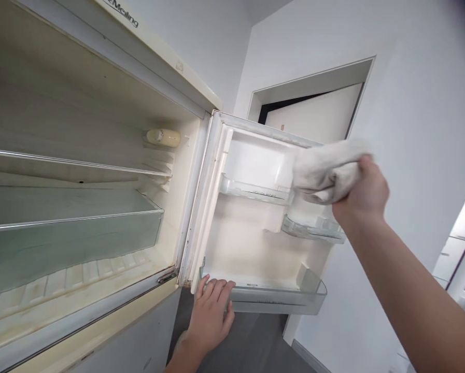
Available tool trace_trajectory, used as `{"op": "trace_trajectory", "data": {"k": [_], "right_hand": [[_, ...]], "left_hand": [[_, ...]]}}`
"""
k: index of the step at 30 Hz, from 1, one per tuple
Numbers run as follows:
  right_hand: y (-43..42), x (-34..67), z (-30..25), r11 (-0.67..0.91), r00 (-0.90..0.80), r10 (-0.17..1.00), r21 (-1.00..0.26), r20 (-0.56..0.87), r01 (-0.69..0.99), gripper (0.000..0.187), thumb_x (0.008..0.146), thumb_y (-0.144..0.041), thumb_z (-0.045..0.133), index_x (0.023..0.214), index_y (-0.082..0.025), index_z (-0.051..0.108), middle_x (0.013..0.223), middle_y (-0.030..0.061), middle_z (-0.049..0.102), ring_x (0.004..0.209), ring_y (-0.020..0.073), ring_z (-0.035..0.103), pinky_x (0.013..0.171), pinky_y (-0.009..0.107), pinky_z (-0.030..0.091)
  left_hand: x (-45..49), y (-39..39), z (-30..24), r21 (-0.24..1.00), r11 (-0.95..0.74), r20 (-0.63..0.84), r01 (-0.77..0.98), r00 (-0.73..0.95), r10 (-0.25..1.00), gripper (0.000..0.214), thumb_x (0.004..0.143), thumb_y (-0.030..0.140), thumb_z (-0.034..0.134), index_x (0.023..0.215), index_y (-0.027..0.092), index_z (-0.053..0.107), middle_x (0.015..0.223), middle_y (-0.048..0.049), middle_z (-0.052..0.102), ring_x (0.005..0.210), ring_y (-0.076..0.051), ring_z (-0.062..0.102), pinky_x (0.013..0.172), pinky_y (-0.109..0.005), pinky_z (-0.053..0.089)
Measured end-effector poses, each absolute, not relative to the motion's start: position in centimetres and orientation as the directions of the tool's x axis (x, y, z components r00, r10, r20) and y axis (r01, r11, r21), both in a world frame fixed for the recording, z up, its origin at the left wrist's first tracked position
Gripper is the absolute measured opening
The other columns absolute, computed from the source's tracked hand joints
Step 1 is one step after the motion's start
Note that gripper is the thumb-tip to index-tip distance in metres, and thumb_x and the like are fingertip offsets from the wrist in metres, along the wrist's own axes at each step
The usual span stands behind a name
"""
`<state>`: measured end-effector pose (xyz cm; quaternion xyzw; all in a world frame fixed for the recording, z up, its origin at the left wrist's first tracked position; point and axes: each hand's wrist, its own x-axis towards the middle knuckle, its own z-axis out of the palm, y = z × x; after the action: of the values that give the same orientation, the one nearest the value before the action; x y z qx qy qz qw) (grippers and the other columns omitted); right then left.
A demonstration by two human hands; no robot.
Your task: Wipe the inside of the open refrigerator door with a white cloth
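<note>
1. A glass shelf (76, 165) crosses the fridge compartment, and below it sits a clear drawer (69, 233) with a glass cover.
2. A small cream lamp housing (163, 137) is fixed high on the compartment's right inner wall.
3. A brand label (120, 13) is printed on the fridge's top edge.
4. Behind the fridge, a recessed doorway (313, 106) shows a pale door leaf in the white wall (422, 103).
5. The floor (251, 347) is dark grey.
</note>
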<state>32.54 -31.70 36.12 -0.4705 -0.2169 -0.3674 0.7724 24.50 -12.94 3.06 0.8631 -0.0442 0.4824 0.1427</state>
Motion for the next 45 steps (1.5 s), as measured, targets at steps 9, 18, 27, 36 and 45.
{"op": "trace_trajectory", "data": {"k": [9, 18, 27, 36, 45], "right_hand": [[-26.9, 32.2, 27.2, -0.581, 0.296, 0.04, -0.219, 0.954, 0.784, 0.055, 0.093, -0.041, 0.031, 0.144, -0.021, 0.042, 0.144, 0.0142, 0.048, 0.14, 0.0297, 0.036, 0.11, 0.052, 0.034], [-19.1, 30.2, 26.2, -0.765, 0.269, 0.381, 0.137, 0.885, 0.63, 0.061, 0.094, -0.035, 0.033, 0.155, -0.029, 0.029, 0.157, 0.0064, 0.034, 0.146, 0.0341, 0.021, 0.115, 0.056, 0.019], [-18.4, 31.5, 27.6, -0.518, -0.17, 0.621, 0.564, 0.765, 0.643, 0.06, 0.092, -0.023, 0.042, 0.152, -0.019, 0.034, 0.156, 0.0082, 0.037, 0.136, 0.0301, 0.035, 0.113, 0.047, 0.024], [-24.9, 34.1, 26.8, -0.613, -0.194, 0.607, 0.61, 0.77, 0.502, 0.068, 0.091, -0.018, 0.043, 0.156, -0.024, 0.025, 0.157, 0.0044, 0.033, 0.131, 0.0278, 0.042, 0.107, 0.042, 0.029], [-28.0, 36.6, 22.1, -0.682, -0.003, 0.665, 0.608, 0.747, 0.406, 0.049, 0.092, -0.013, 0.041, 0.137, -0.028, 0.057, 0.115, 0.0073, 0.071, 0.099, 0.0227, 0.062, 0.083, 0.035, 0.038]], "left_hand": [[23.9, -12.7, 3.1, 0.245, -0.946, 0.807, -0.21, 0.585, 0.079, 0.034, 0.087, 0.025, 0.05, 0.12, 0.032, 0.054, 0.104, 0.0064, 0.067, 0.102, -0.014, 0.058, 0.116, -0.035, 0.015], [23.8, -13.0, 3.6, 0.209, -0.959, 0.862, -0.192, 0.499, 0.088, 0.03, 0.083, 0.02, 0.052, 0.111, 0.029, 0.059, 0.093, 0.0062, 0.068, 0.092, -0.013, 0.061, 0.111, -0.035, 0.022], [23.0, -12.7, 3.5, 0.256, -0.947, 0.807, -0.197, 0.583, 0.097, 0.034, 0.085, 0.02, 0.05, 0.116, 0.032, 0.056, 0.099, 0.0064, 0.068, 0.098, -0.013, 0.059, 0.112, -0.04, 0.026], [22.9, -12.6, 3.9, 0.273, -0.939, 0.795, -0.207, 0.598, 0.099, 0.034, 0.087, 0.021, 0.048, 0.118, 0.033, 0.055, 0.104, 0.0062, 0.069, 0.102, -0.014, 0.06, 0.112, -0.046, 0.031], [23.2, -12.6, 3.7, 0.183, -0.962, 0.859, -0.204, 0.508, 0.055, 0.034, 0.083, 0.02, 0.052, 0.115, 0.03, 0.058, 0.099, 0.0072, 0.07, 0.097, -0.013, 0.061, 0.11, -0.037, 0.026]]}}
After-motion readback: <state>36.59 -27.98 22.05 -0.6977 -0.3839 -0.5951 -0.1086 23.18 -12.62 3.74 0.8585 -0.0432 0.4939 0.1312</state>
